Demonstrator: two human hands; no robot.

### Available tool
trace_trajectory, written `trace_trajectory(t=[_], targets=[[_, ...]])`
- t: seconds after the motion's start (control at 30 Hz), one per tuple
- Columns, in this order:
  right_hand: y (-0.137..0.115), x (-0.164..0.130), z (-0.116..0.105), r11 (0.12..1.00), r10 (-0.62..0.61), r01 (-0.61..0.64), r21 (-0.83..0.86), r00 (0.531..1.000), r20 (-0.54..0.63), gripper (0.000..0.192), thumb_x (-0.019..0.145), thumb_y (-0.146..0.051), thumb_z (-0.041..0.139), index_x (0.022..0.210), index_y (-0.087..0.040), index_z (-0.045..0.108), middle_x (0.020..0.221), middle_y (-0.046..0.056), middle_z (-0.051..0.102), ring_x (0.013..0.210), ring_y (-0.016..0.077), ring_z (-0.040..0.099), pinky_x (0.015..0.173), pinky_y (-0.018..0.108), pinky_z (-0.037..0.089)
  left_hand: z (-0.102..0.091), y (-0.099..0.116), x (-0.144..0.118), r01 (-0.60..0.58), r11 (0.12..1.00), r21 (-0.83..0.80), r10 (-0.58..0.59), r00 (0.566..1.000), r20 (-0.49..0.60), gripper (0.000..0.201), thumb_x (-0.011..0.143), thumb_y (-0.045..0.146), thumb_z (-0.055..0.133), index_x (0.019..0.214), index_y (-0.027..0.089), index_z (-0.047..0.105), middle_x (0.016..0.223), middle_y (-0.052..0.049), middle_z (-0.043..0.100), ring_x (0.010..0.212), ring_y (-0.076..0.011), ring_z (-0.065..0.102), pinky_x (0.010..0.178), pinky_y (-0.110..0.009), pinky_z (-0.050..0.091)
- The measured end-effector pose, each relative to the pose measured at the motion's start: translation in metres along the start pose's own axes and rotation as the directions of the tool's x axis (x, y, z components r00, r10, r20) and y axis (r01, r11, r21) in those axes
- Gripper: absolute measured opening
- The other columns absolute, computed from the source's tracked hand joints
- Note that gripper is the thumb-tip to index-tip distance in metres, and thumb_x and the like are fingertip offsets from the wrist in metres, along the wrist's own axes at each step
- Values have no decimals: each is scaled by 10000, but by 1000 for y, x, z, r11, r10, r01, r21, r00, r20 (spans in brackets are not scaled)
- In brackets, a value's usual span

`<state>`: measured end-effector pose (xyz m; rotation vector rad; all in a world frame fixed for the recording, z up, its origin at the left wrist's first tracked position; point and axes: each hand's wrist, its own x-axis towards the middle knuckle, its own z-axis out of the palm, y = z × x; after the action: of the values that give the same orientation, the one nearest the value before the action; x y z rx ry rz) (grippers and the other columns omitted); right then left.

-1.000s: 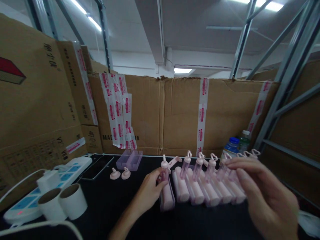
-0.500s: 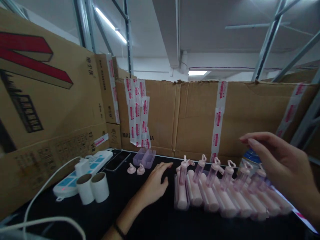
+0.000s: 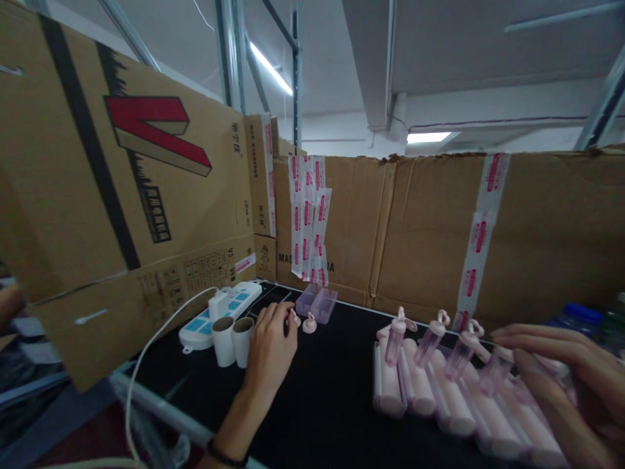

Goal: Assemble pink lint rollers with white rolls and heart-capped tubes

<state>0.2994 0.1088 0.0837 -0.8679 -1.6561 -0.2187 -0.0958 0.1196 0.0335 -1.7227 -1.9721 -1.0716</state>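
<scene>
- Left hand (image 3: 271, 342) had its fingertips at a small pink piece (image 3: 295, 317); I couldn't tell whether they pinched it.
- Another pink piece (image 3: 309, 324) sat just right of that hand.
- Right hand (image 3: 579, 384) curved over pink tubes (image 3: 456, 409), grip unclear to me.

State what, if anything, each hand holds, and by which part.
The left hand is at the left pink cap, partly hiding it; whether it grips cannot be told. The right hand overlaps the translucent pink tubes; any hold there cannot be told.
</scene>
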Motion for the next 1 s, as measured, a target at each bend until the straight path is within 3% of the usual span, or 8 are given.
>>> trace_trajectory(t=[0.13, 0.27, 0.4, 0.53, 0.63, 0.73, 0.8, 1.0], targets=[[14, 46, 3, 994, 62, -47, -99, 986, 153, 319, 913, -581, 622, 1043, -311, 731, 970, 69, 779, 798, 243, 740, 699, 391, 554, 4, -4, -2, -13, 997, 71, 9, 998, 60, 277, 966, 179, 463, 1150, 166, 669, 1010, -119, 710, 950, -290, 669, 854, -402, 508], [42, 108, 13, 988, 147, -157, 0, 926, 348, 425, 936, -575, 593, 1023, -189, 750, 978, 95, 780, 870, 192, 731, 761, 316, 531, 6, -6, 7, -55, 991, 119, 45, 995, 88, 285, 931, 164, 491, 1136, 149, 689, 1033, -146, 700, 1004, -318, 650, 880, -419, 505], [38, 128, 19, 994, 107, -104, -25, 959, 264, 383, 933, -545, 622, 978, -188, 752, 920, 83, 774, 817, 185, 723, 729, 306, 523, -23, -16, -4, 28, 983, 182, 7, 982, -187, 313, 982, 268, 468, 1219, 136, 625, 1131, -161, 653, 1119, -340, 581, 1011, -465, 456], [-28, 88, 42, 995, -98, 101, -5, 979, 180, 255, 970, -444, 577, 1008, -242, 727, 890, 46, 744, 758, 186, 701, 668, 301, 524, -41, -33, -32, 167, 958, 233, -65, 919, -390, 360, 998, 398, 490, 1214, 136, 611, 1002, -129, 629, 993, -326, 593, 988, -472, 456], [-88, 38, 86, 987, -158, 139, 78, 918, 363, 215, 962, -222, 523, 1093, -230, 693, 971, 59, 728, 815, 201, 697, 733, 326, 564, -35, -42, -44, 194, 939, 283, -101, 944, -314, 387, 995, 431, 491, 1219, 157, 647, 1017, -133, 616, 977, -328, 577, 918, -445, 476], [-124, 1, 148, 993, -86, 116, -6, 763, 640, 280, 905, -81, 537, 1106, -196, 693, 1014, 94, 721, 918, 246, 706, 811, 365, 583, -25, -47, -46, 166, 936, 310, -87, 963, -253, 365, 999, 409, 492, 1191, 166, 685, 1050, -139, 610, 1001, -331, 559, 906, -433, 477], [-130, -8, 189, 990, 73, 38, -132, 666, 742, 286, 912, -53, 545, 1142, -160, 677, 1131, 144, 705, 1017, 284, 706, 863, 389, 577, -21, -49, -45, 160, 937, 310, -85, 967, -240, 346, 994, 384, 504, 1165, 151, 696, 1047, -143, 607, 1005, -333, 550, 916, -437, 476], [-108, -1, 274, 949, 292, -88, -303, 610, 737, 229, 1026, -158, 502, 1170, -54, 646, 1180, 246, 694, 1078, 311, 717, 860, 372, 572, -30, -53, -46, 100, 976, 191, -49, 966, -255, 228, 972, 315, 523, 930, 174, 696, 1030, -138, 562, 1009, -338, 546, 946, -495, 476]])
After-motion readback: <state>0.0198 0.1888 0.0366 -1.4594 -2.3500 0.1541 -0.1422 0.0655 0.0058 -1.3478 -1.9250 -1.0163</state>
